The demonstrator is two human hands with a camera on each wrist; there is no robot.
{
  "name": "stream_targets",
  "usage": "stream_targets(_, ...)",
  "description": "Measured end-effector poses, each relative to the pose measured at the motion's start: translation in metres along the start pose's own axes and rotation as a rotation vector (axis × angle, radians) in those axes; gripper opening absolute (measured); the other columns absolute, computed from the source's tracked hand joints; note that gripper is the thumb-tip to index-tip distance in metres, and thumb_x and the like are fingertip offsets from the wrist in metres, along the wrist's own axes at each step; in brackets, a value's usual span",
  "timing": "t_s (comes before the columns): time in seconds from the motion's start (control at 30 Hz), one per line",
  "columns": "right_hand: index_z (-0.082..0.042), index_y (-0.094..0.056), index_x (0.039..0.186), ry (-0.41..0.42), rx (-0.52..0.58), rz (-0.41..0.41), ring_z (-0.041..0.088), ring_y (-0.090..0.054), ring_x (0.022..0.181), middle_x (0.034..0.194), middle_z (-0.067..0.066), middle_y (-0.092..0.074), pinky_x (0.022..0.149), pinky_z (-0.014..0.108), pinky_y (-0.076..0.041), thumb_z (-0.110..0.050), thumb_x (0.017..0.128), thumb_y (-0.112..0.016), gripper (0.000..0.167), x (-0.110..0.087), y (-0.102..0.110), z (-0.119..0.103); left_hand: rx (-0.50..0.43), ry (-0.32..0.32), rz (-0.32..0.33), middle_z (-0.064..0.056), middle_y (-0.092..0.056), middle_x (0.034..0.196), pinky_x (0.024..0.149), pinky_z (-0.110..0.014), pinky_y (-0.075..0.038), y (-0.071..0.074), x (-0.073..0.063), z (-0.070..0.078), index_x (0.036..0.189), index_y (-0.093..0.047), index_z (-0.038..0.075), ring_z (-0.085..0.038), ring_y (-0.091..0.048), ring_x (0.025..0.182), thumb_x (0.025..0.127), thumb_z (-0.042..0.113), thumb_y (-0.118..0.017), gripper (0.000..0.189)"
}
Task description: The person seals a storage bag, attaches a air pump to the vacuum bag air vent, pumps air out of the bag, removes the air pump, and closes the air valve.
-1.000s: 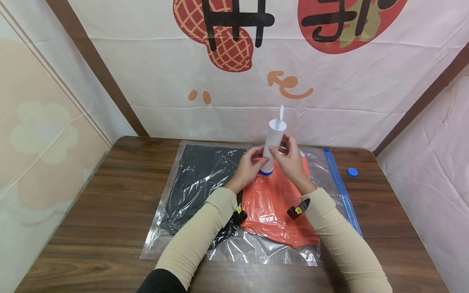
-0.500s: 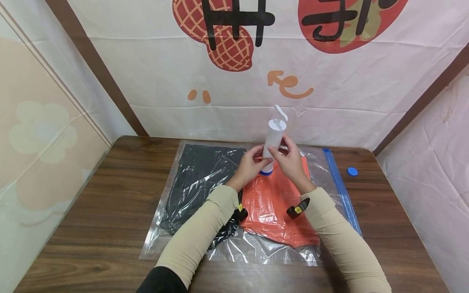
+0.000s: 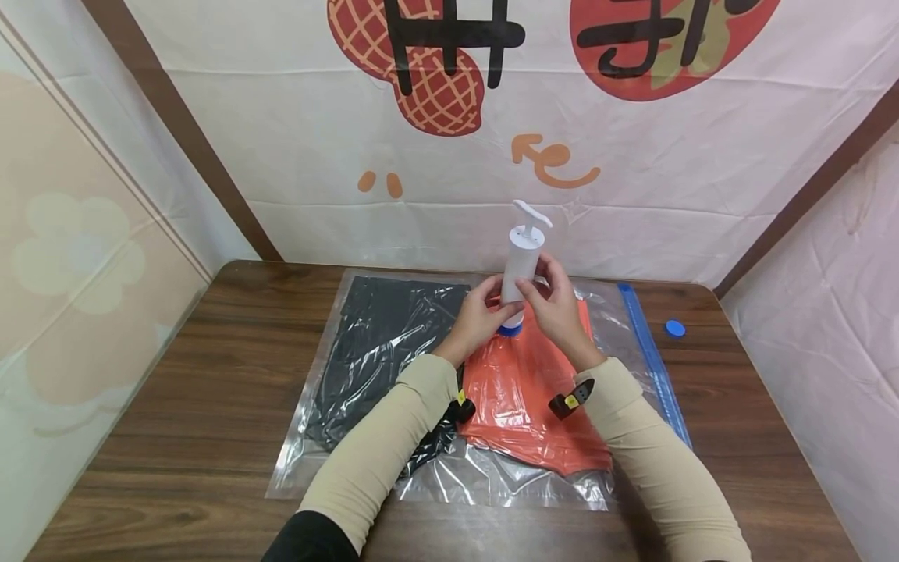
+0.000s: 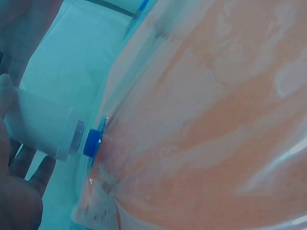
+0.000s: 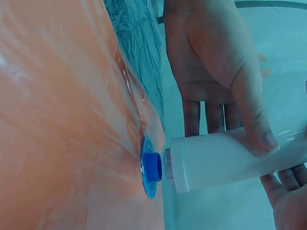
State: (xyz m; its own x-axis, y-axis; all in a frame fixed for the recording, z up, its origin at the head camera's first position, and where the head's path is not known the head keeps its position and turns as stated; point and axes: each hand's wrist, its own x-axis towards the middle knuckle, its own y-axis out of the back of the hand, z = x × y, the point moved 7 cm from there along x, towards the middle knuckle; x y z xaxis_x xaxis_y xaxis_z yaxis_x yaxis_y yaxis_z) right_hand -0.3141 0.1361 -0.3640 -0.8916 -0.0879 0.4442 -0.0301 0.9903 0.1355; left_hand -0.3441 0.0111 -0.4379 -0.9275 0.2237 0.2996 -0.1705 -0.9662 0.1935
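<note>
Both hands hold a white hand pump with a T-shaped handle on top, tilted slightly to the right. My left hand grips its lower part, and my right hand pinches the barrel a little higher. Below its nozzle is a blue threaded valve on a clear storage bag. In the wrist views a narrow gap shows between nozzle and valve. Under the clear film lie a folded black item and an orange one.
A round blue cap lies on the brown wooden table, right of the bag. A blue zip strip runs along the bag's right edge. Printed white cloth hangs behind the table.
The pump's handle has turned from nearly edge-on to showing its T shape. Its top has shifted slightly left, while both hands stay almost in place.
</note>
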Motion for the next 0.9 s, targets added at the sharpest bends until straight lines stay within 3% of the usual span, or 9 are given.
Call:
stream_targets(0.07, 0.017, -0.04, 0.143, 0.001, -0.009, -0.003, 0.015, -0.053, 0.111, 0.123, 0.032, -0.054, 0.104, 0.048, -0.044, 0.008, 0.098, -0.06, 0.05, -0.001, -0.001, -0.009, 0.006, -0.006, -0.004, -0.015, -0.065, 0.13, 0.1, -0.036, -0.051, 0.0, 0.0, 0.002, 0.141, -0.056, 0.005, -0.027, -0.062, 0.121, 0.094, 0.014, -0.075, 0.051)
stream_targets(0.2, 0.014, -0.038, 0.146, 0.006, -0.016, -0.014, 0.023, -0.053, 0.116, 0.126, 0.033, -0.053, 0.105, 0.051, -0.042, 0.007, 0.099, -0.058, 0.052, 0.002, 0.0, 0.005, 0.023, -0.003, -0.004, -0.015, -0.068, 0.125, 0.096, -0.036, -0.054, 0.001, 0.0, 0.004, 0.139, -0.058, 0.006, -0.026, -0.065, 0.115, 0.094, 0.014, -0.075, 0.049)
stream_targets(0.37, 0.008, -0.034, 0.152, 0.005, -0.025, -0.049, 0.033, -0.05, 0.125, 0.137, 0.03, -0.051, 0.105, 0.043, -0.042, 0.001, 0.103, -0.054, 0.053, 0.005, 0.006, 0.022, 0.067, 0.012, 0.014, -0.016, -0.069, 0.119, 0.09, -0.034, -0.056, 0.005, -0.002, 0.007, 0.136, -0.06, 0.004, -0.026, -0.067, 0.108, 0.094, 0.016, -0.076, 0.047)
stream_targets(0.5, 0.009, -0.039, 0.148, -0.041, -0.089, -0.087, 0.04, -0.05, 0.129, 0.14, 0.031, -0.05, 0.105, 0.045, -0.043, -0.001, 0.104, -0.053, 0.047, 0.002, 0.016, 0.028, 0.108, 0.024, 0.035, -0.016, -0.069, 0.116, 0.09, -0.033, -0.056, 0.013, -0.003, 0.009, 0.133, -0.062, 0.002, -0.026, -0.068, 0.105, 0.092, 0.018, -0.078, 0.047)
stream_targets(0.6, 0.01, -0.042, 0.145, -0.138, -0.214, -0.194, 0.045, -0.049, 0.13, 0.141, 0.032, -0.048, 0.107, 0.054, -0.043, -0.005, 0.103, -0.059, 0.048, -0.005, 0.02, 0.038, 0.158, 0.048, 0.052, -0.015, -0.07, 0.113, 0.088, -0.033, -0.056, 0.021, -0.003, 0.011, 0.13, -0.064, 0.001, -0.025, -0.068, 0.101, 0.091, 0.021, -0.079, 0.046)
stream_targets(0.7, 0.008, -0.041, 0.147, -0.215, -0.383, -0.358, 0.047, -0.046, 0.133, 0.146, 0.031, -0.045, 0.108, 0.06, -0.04, -0.013, 0.101, -0.065, 0.056, -0.019, 0.021, 0.052, 0.199, 0.083, 0.061, -0.014, -0.07, 0.11, 0.085, -0.034, -0.057, 0.031, -0.004, 0.013, 0.128, -0.065, 0.0, -0.025, -0.069, 0.097, 0.092, 0.026, -0.079, 0.046)
stream_targets(0.9, 0.009, -0.038, 0.15, -0.171, -0.677, -0.62, 0.05, -0.033, 0.142, 0.152, 0.032, -0.037, 0.114, 0.063, -0.029, -0.026, 0.091, -0.078, 0.08, -0.054, 0.027, 0.065, 0.266, 0.128, 0.047, -0.016, -0.071, 0.108, 0.082, -0.038, -0.059, 0.053, -0.009, 0.017, 0.125, -0.066, -0.001, -0.026, -0.071, 0.096, 0.093, 0.031, -0.077, 0.046)
